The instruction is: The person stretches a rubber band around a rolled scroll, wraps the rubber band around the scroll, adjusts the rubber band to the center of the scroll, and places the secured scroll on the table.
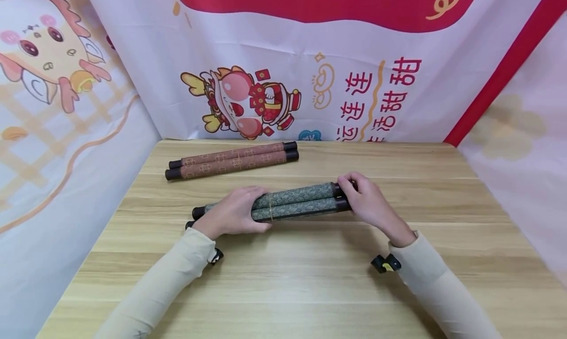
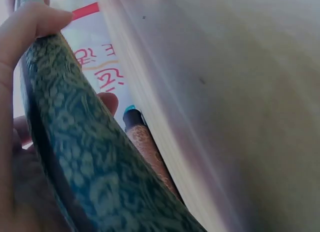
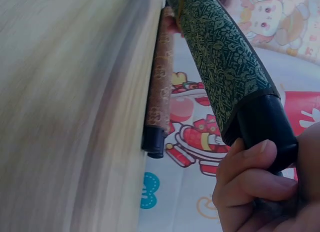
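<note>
A green patterned scroll (image 1: 301,202), rolled from both ends into two side-by-side rolls with black end knobs, is held over the table. A thin gold cord runs round its middle. My left hand (image 1: 236,211) grips it left of the cord, thumb along the near side. At the other end, my right hand (image 1: 365,199) holds the black knobs. In the right wrist view, curled fingers (image 3: 255,177) wrap a black knob (image 3: 267,124). The left wrist view shows the green cloth (image 2: 90,142) close up, and the scroll slants above the tabletop in both wrist views.
Behind the green scroll, a brown patterned scroll (image 1: 235,160) with black ends lies on the wooden table (image 1: 283,290). Printed cloth (image 1: 283,44) hangs along the back edge, and more cloth borders both sides.
</note>
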{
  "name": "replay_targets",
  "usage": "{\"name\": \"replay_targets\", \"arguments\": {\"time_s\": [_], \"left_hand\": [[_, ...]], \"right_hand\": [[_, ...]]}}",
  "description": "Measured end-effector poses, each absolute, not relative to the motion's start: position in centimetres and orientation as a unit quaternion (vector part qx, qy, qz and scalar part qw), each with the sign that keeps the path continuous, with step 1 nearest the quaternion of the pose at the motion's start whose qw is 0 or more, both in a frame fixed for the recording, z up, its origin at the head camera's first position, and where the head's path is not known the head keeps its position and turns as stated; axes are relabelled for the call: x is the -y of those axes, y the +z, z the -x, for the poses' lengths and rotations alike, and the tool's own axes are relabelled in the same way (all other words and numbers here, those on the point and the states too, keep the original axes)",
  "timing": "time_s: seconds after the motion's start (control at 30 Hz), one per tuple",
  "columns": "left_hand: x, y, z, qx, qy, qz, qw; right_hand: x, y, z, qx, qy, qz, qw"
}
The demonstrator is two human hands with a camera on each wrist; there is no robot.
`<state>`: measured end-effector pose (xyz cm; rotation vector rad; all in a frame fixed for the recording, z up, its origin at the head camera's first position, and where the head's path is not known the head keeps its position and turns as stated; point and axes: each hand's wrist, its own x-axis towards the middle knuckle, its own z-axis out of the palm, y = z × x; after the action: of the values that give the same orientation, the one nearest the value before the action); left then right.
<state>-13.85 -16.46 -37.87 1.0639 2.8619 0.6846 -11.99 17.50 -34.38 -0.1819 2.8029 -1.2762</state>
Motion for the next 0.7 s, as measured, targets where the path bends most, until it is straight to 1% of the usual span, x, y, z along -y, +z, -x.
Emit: {"name": "replay_targets", "arguments": {"time_s": [0.17,0.47,0.7], "left_hand": [[16.6,-37.8,14.0,-0.915,0.224,-0.335,-0.005],[17.1,-36.9,14.7,-0.941,0.178,-0.289,0.007],[17.8,-36.7,16.2,-0.951,0.178,-0.251,0.040]], "right_hand": [[-17.6,-34.5,12.3,-0.919,-0.387,0.064,0.038],[-18.3,-34.0,12.4,-0.939,-0.327,0.076,0.069],[-18.5,-33.8,12.4,-0.951,-0.287,0.101,0.064]]}}
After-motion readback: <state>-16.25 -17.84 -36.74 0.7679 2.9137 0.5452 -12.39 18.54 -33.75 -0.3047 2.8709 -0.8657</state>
